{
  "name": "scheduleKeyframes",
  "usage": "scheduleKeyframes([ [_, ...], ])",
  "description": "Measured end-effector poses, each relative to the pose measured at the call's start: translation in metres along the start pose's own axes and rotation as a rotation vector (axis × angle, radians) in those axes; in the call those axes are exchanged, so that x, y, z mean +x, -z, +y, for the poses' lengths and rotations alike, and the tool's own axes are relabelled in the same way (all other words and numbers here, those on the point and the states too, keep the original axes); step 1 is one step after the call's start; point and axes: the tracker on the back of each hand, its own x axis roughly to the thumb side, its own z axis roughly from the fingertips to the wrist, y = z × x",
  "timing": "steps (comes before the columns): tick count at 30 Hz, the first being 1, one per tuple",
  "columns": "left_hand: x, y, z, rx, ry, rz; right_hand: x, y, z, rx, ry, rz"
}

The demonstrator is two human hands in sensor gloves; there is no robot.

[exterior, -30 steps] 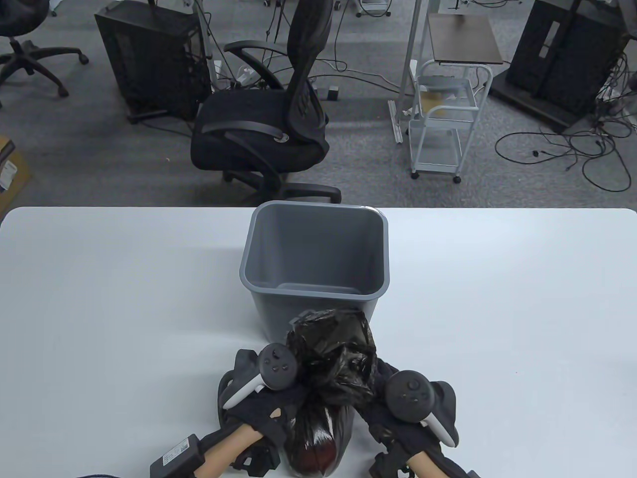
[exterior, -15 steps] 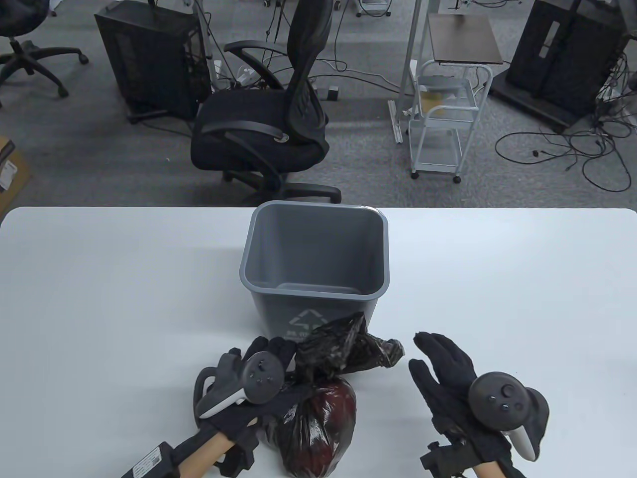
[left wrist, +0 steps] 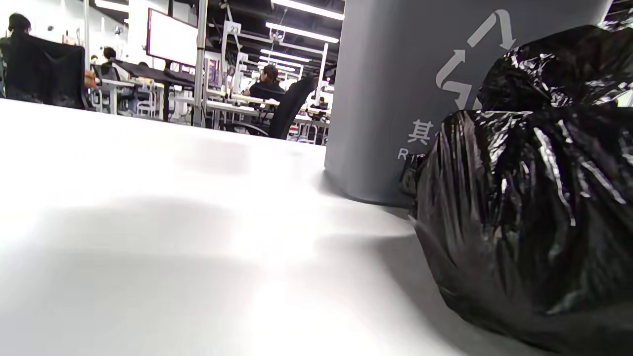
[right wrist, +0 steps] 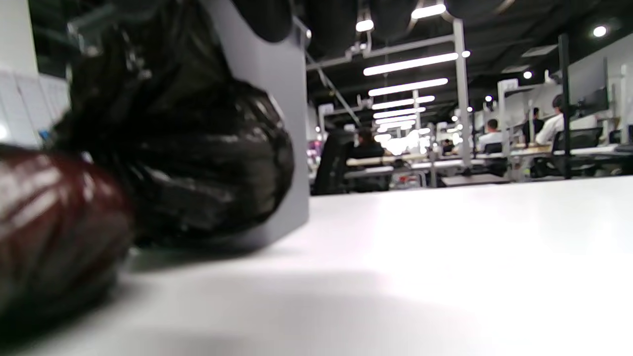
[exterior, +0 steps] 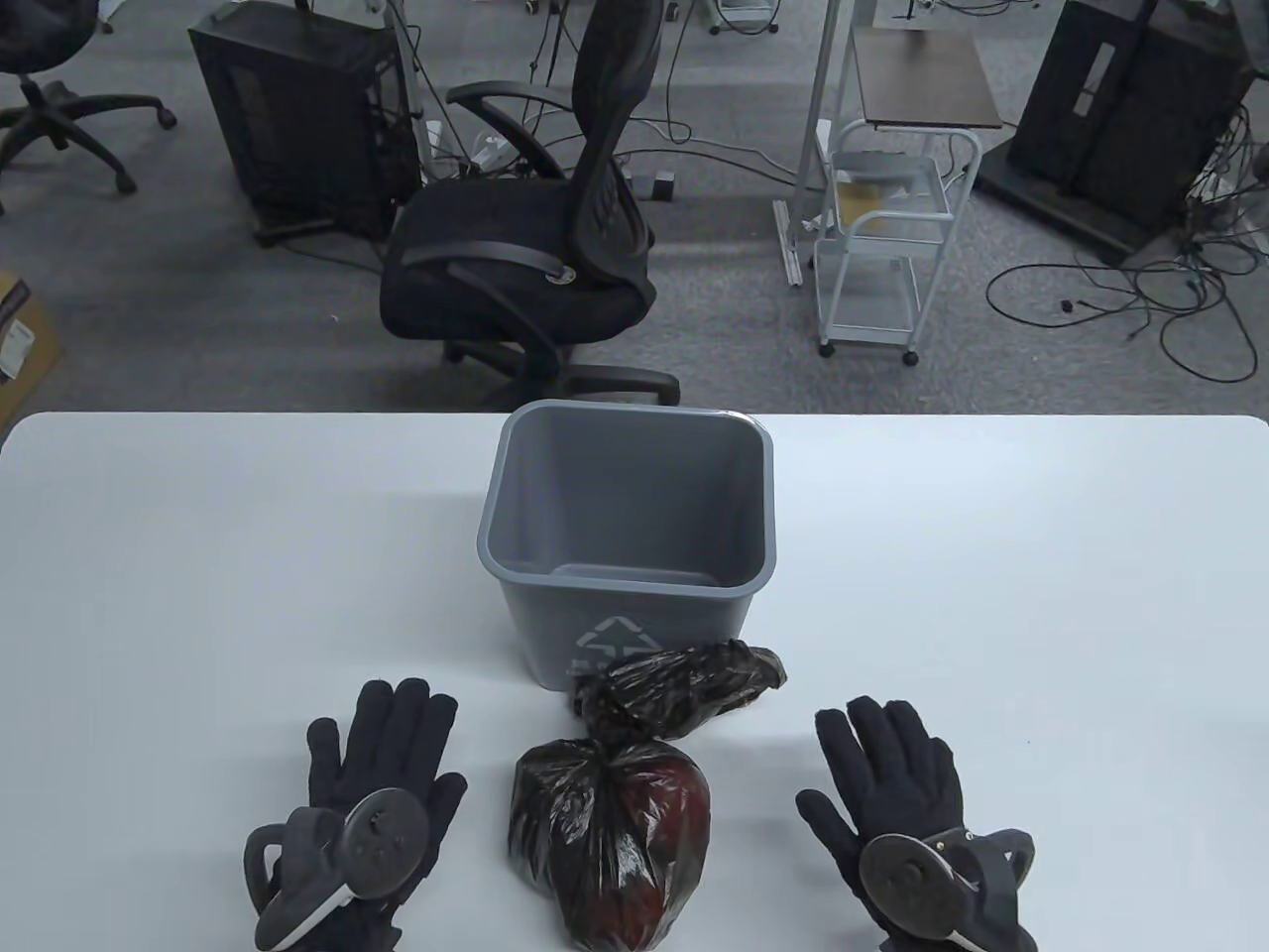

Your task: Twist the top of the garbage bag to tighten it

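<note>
Table view: black garbage bag (exterior: pixel 610 843) lies on the white desk (exterior: pixel 1041 555), near its front edge, between two gloved hands. Its twisted top (exterior: pixel 679 679) sticks out toward a grey bin (exterior: pixel 625 526) and reaches the bin's front wall; whether they touch is unclear. The left hand (exterior: pixel 372 793) lies flat on the desk, fingers spread, its grip wide and holding nothing, well apart from the bag. The right hand (exterior: pixel 897 803) lies the same way on the other side, also wide and empty.

Risk, as a judgement: with neither hand on it, the twisted neck looks free to unwind, since thin glossy plastic tends to spring back. The rounded, full body could also roll a little on the smooth desk. No knot or tie can be made out, so the tightening may not hold.

Beyond the desk is a grey carpeted floor with a black office chair (exterior: pixel 535 248), a white wheeled cart (exterior: pixel 887 248), dark cabinets and loose cables.

Left wrist view: camera sits low on the desk. The bag (left wrist: pixel 524 217) fills the right side, shiny and creased, with the bin (left wrist: pixel 395 99) and its recycling mark behind. No fingers show. People sit at workstations far off.

Right wrist view: blurred; the bag (right wrist: pixel 163 143) sits at left against the bin (right wrist: pixel 277 123), with bare desk to the right and ceiling lights beyond. No fingers show.
</note>
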Motion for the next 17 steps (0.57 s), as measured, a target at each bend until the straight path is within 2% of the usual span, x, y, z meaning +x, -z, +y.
scheduleKeyframes([
  [3,0.0036,0.0018,-0.0069,-0.026,0.049,-0.007,-0.0013,0.0025,0.0039,0.028,-0.003,0.019],
  [7,0.0062,0.0034,-0.0103,-0.04,0.076,-0.008,-0.0015,0.0014,0.0026,0.013,0.005,0.019],
  [17,0.0028,0.0052,-0.0091,-0.055,0.043,0.006,-0.0008,0.0003,0.0031,0.018,0.036,-0.001],
])
